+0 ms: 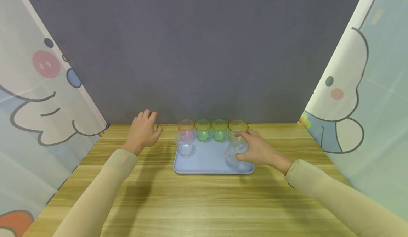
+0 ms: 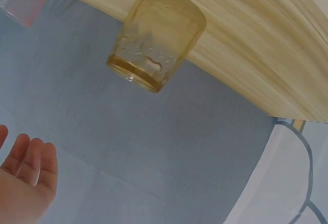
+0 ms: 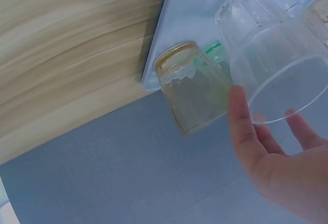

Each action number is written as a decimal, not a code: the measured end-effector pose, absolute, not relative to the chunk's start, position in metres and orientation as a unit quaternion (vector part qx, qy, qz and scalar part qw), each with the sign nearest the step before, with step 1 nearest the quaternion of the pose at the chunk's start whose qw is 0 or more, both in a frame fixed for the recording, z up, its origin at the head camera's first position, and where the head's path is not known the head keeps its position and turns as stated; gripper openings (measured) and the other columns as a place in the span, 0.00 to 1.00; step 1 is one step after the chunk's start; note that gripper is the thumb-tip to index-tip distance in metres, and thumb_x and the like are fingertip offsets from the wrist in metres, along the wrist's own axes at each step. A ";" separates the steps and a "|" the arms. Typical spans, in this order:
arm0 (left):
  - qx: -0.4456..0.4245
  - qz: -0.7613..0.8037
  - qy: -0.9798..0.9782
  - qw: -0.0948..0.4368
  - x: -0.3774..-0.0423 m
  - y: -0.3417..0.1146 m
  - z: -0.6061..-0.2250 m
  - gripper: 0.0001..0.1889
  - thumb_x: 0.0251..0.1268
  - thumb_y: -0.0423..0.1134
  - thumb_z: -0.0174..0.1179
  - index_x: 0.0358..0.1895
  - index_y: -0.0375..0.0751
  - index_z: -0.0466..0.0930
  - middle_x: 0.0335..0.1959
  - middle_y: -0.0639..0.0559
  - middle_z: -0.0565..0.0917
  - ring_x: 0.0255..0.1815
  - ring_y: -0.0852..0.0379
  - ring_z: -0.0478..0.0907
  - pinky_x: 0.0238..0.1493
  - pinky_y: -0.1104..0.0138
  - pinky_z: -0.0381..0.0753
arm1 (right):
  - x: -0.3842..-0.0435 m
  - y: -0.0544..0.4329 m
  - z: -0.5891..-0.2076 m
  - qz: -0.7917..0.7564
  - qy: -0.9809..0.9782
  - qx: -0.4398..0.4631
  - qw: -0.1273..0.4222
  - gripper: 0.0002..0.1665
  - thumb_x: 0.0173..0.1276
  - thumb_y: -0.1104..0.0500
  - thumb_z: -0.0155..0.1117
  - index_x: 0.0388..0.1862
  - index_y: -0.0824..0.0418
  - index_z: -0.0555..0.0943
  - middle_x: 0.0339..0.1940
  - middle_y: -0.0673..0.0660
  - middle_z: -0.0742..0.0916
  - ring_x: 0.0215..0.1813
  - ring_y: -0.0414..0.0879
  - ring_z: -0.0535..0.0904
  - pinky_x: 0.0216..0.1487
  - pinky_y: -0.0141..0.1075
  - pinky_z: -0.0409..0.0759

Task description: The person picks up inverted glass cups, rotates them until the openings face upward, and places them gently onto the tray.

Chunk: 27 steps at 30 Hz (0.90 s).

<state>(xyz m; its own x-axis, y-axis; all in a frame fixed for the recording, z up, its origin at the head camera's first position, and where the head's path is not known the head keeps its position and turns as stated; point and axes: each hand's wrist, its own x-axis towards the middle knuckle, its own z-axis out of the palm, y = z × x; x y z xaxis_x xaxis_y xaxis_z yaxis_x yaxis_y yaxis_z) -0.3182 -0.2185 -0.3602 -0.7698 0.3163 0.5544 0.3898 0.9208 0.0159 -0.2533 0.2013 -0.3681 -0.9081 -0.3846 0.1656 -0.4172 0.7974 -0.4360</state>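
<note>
My right hand grips a clear glass at the right end of the pale blue tray, with thumb and fingers at its rim. Right behind that stands a yellow glass. My left hand is held left of the tray, fingers loosely bent and holding nothing. An amber glass stands on the table, apart from the fingers in the left wrist view and mostly hidden behind that hand in the head view. Another clear glass sits at the tray's left side.
Along the tray's back edge stand a pink glass and two green glasses, one left and one right. A grey panel rises behind the wooden table. Cartoon-print curtains flank both sides.
</note>
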 end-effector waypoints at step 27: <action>-0.109 -0.041 -0.980 0.164 -0.332 -0.228 -0.367 0.24 0.72 0.44 0.53 0.63 0.31 0.71 0.58 0.30 0.72 0.57 0.29 0.69 0.55 0.38 0.70 | -0.265 0.198 -0.365 0.164 -0.965 0.207 0.001 0.43 0.51 0.48 0.69 0.69 0.58 0.76 0.59 0.63 0.79 0.57 0.59 0.74 0.45 0.53 0.78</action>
